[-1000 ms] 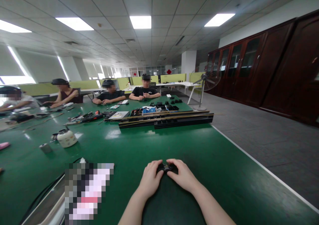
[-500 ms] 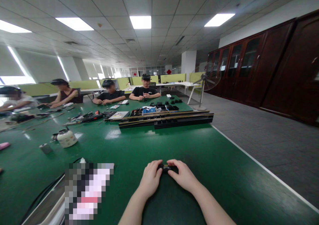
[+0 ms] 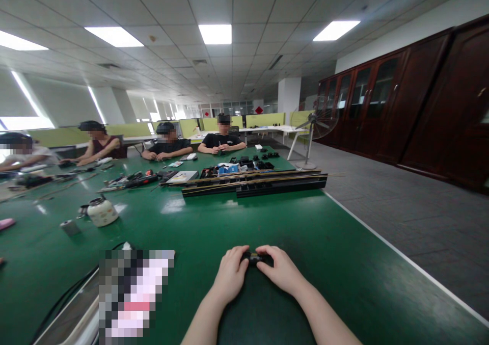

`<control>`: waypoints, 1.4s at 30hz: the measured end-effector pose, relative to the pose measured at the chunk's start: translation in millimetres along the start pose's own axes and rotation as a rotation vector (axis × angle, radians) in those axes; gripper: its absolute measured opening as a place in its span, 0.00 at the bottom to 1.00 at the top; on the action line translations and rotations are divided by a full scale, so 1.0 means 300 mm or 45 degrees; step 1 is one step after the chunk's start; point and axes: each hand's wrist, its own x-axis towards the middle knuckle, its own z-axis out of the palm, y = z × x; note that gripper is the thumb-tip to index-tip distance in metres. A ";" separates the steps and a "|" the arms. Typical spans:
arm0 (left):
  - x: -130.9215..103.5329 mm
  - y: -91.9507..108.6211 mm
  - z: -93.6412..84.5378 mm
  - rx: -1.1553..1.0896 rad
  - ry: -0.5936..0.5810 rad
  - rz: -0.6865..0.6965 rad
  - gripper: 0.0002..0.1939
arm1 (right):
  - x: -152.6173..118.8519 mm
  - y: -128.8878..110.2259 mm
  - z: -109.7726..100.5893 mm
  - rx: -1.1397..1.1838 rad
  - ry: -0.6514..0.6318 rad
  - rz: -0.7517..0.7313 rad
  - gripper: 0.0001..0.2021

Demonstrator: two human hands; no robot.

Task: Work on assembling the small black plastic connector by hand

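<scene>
Between my two hands is a small black part (image 3: 254,257), low over the green table (image 3: 214,228). My left hand (image 3: 233,267) grips its left end, thumb in front and fingers behind. At the other end, my right hand (image 3: 278,266) closes on it in the same way, with thumb and fingers curled round. A narrow middle stretch of the part shows, with a greyish, yellowish patch. Its ends are hidden by my fingers, and its exact kind is too small to make out.
Long black rails (image 3: 282,186) with thin brass-coloured rods lie across the table ahead. To the left are a whitish patterned jar (image 3: 102,212), a grey cylinder (image 3: 70,227) and a pixelated device (image 3: 137,294) with a black cable. Several people sit beyond; a fan (image 3: 311,126) stands right of the table.
</scene>
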 end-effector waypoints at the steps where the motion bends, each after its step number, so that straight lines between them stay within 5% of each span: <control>1: 0.000 0.000 0.000 -0.001 0.000 0.000 0.17 | 0.000 -0.001 -0.001 -0.007 -0.002 0.001 0.14; 31: -0.006 0.010 -0.011 -0.071 -0.018 0.011 0.21 | 0.004 -0.007 -0.001 0.060 -0.004 -0.067 0.07; 42: -0.007 0.016 -0.014 -0.066 -0.021 -0.010 0.22 | 0.018 0.024 0.005 0.282 0.090 0.078 0.10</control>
